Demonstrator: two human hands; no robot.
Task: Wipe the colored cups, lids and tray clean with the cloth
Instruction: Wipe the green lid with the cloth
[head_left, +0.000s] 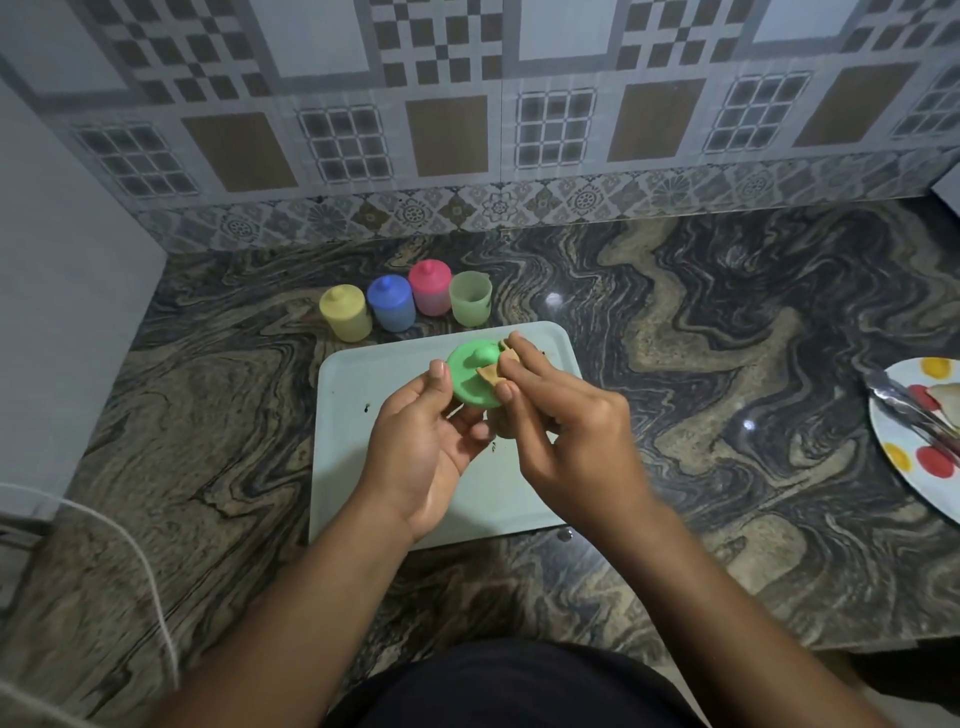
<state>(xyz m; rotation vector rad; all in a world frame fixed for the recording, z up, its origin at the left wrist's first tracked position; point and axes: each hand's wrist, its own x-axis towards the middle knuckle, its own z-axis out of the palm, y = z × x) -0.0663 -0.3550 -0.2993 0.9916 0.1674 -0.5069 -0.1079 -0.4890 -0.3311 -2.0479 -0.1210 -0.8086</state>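
Glossy veined stone counter (727, 364), matt plastic cups (390, 303), smooth pale tray (343, 415), metal tongs (906, 405)

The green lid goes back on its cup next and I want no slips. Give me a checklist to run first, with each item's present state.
1. Grip: left hand holds green lid by its edge: ok.
2. Wipe: right hand pinches cloth against the lid's top: ok.
3. Underside of the green lid clean: cannot tell, it faces away.
4. Target: green cup upright and open: ok.
5. Lids on yellow cup, blue cup, pink cup: ok.
6. Surface of tray clean: not ok, dark specks near its left side.
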